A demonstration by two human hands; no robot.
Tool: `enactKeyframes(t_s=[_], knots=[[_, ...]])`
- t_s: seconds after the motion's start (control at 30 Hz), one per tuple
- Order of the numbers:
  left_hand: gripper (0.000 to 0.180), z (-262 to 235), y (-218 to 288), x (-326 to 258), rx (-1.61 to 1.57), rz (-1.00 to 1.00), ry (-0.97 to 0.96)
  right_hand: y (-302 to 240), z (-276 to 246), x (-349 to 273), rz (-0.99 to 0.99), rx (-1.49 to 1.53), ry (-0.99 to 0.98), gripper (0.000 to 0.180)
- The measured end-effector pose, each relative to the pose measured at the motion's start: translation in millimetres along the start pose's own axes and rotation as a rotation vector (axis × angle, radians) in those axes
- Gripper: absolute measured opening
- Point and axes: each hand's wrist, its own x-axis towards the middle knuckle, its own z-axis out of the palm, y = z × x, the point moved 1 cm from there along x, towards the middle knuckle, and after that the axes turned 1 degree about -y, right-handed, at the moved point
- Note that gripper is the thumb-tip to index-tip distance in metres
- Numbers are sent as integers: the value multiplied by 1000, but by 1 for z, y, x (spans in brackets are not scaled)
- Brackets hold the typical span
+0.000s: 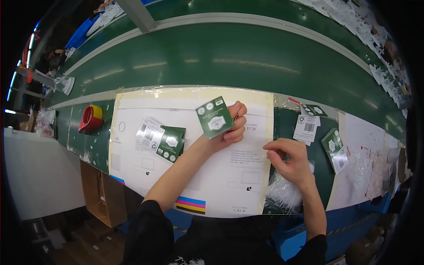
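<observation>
Loose black top (221, 243) with elbow-length black sleeves (148, 229), white print (194, 262) on the front, and bare forearms (181, 172)

Cards (171, 142) right of tape roll (92, 119)

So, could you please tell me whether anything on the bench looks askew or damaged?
The cards on the white sheet lie fanned rather than squared up, and the cards right of it also point different ways. The bench has pale patches near its left front edge, perhaps scuffs or residue.
</observation>
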Motion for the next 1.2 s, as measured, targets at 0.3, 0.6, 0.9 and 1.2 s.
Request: enactKeyframes(t_s=[0.3, 0.6, 0.9, 1.2], knots=[[29, -2, -10, 1, 243, 43, -13, 0, 1, 1, 6, 21, 10, 9], [10, 9, -20, 4, 536, 179, 127, 0, 1, -1, 19, 50, 13, 11], [7, 8, -26, 6, 761, 211, 123, 3, -3, 2, 202, 108, 21, 44], [10, -41, -16, -6, 935, 493, 291, 10, 12, 14, 56, 321, 53, 35]])
